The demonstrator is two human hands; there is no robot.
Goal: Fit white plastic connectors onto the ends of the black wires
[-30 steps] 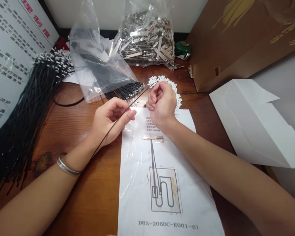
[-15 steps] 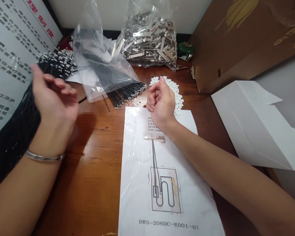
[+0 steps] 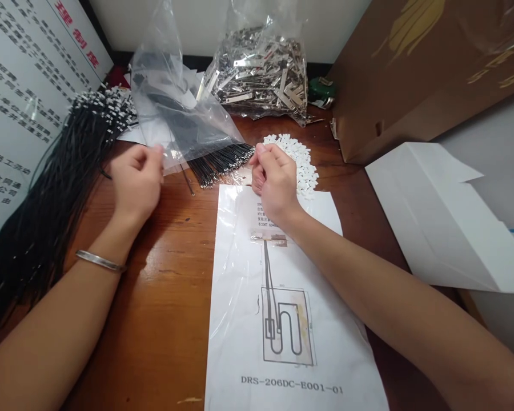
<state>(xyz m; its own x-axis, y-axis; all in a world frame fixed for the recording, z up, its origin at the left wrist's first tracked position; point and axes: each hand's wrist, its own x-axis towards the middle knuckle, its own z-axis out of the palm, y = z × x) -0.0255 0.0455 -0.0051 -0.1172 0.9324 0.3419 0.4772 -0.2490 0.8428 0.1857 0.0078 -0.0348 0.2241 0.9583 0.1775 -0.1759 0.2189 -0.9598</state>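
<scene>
My left hand (image 3: 137, 181) is over the table's left side, just short of the clear plastic bag. Its fingers are curled in, no wire shows in them, and the thumb is slightly blurred. My right hand (image 3: 277, 181) is closed above the top of the printed sheet (image 3: 240, 274), thumb against the curled fingers. Whatever may be inside it is hidden. Beside it lies a pile of small white connector housings (image 3: 304, 162). Black wires (image 3: 218, 162) with metal-tipped ends stick out of the clear bag (image 3: 154, 108) between my hands.
A large bundle of black wires with white ends (image 3: 64, 171) lies at left against a printed board (image 3: 21, 97). Behind stand a bag of metal strips (image 3: 257, 74) and a green tape measure (image 3: 321, 90). A brown box (image 3: 381, 85) and folded white card (image 3: 445, 217) line the right.
My left hand held a black wire near my right hand, swung left to the bundle with fingers apart, then came back partway, fingers curled. The wire has left my hands. My right hand barely moved.
</scene>
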